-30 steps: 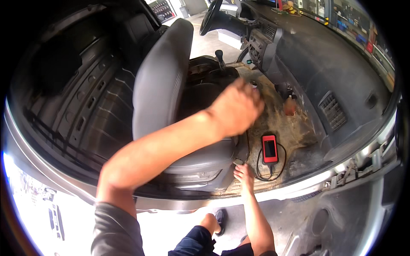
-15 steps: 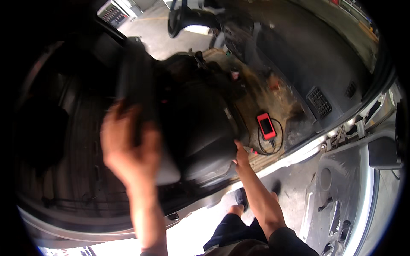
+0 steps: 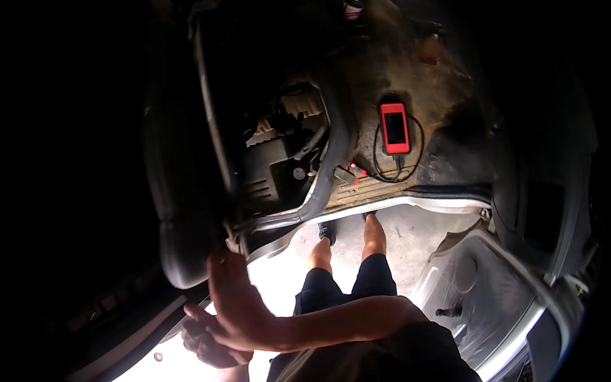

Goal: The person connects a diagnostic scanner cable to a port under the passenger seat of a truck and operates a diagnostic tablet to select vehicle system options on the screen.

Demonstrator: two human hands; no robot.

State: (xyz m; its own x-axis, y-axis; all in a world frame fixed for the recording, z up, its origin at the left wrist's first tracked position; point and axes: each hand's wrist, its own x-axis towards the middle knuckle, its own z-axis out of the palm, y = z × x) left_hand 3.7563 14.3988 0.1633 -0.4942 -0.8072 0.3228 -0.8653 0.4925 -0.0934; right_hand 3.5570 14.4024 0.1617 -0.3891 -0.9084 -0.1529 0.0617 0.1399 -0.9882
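A dark seat (image 3: 181, 248) stands tipped up on the left, a thin metal edge (image 3: 213, 121) running along its underside. My right arm reaches across to the left, and my right hand (image 3: 238, 302) is closed at the lower end of that edge; its fingertips are lost in shadow. Just below, close against my right wrist, is my left hand (image 3: 210, 344) with curled fingers; whatever they may hold is hidden. Beside the raised seat lies an open engine bay (image 3: 261, 169) with a dark cover, a ribbed hose (image 3: 312, 141) and pale ribbed parts.
On the worn cab floor (image 3: 369, 83) lies a red handheld device (image 3: 394, 128) with a dark screen and a looped black cable (image 3: 417, 162). Its red-tipped plug (image 3: 356, 170) rests near the door sill (image 3: 407, 202). An open door (image 3: 471, 286) stands at the right.
The seat has swung up and left, uncovering the engine bay. My right hand has moved from the seat's front to the left; my left hand has dropped lower. The view has shifted and darkened.
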